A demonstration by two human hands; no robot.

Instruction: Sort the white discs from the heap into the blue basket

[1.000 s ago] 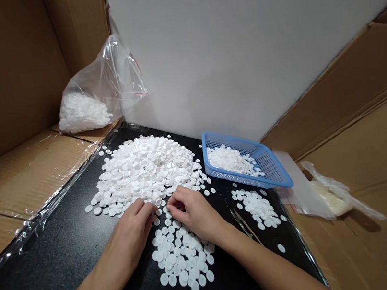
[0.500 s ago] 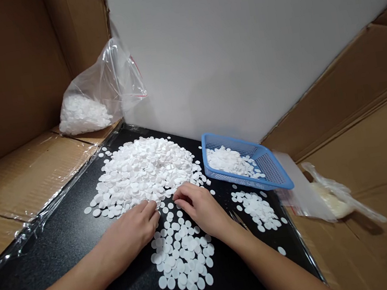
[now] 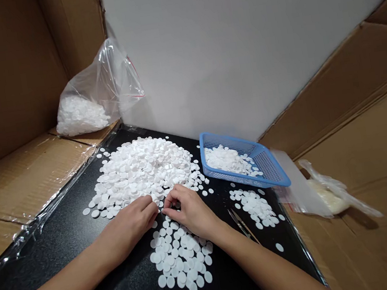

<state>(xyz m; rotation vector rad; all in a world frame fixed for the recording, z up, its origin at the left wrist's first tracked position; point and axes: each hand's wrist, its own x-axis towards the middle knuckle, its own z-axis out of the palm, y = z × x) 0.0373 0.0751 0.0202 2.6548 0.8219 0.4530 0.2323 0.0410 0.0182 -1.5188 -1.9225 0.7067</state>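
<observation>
A large heap of small white discs (image 3: 142,169) lies on a black table top (image 3: 68,260). My left hand (image 3: 132,224) rests palm down at the heap's near edge, fingers curled with their tips on the discs. My right hand (image 3: 189,211) is beside it, its fingers pinched together over discs at the same edge; what they hold is too small to make out. A flat patch of spread discs (image 3: 181,258) lies just in front of both hands. Another small group of discs (image 3: 255,206) lies to the right.
A blue mesh basket (image 3: 271,165) with discs in it stands at the back right. Metal tweezers (image 3: 242,225) lie beside my right forearm. A clear bag of discs (image 3: 92,102) sits on cardboard at the back left. Cardboard walls enclose both sides; a plastic bag (image 3: 326,193) lies right.
My right hand moved from the heap's edge slightly left and toward me and drew its fingers into a pinch. My left hand barely shifted.
</observation>
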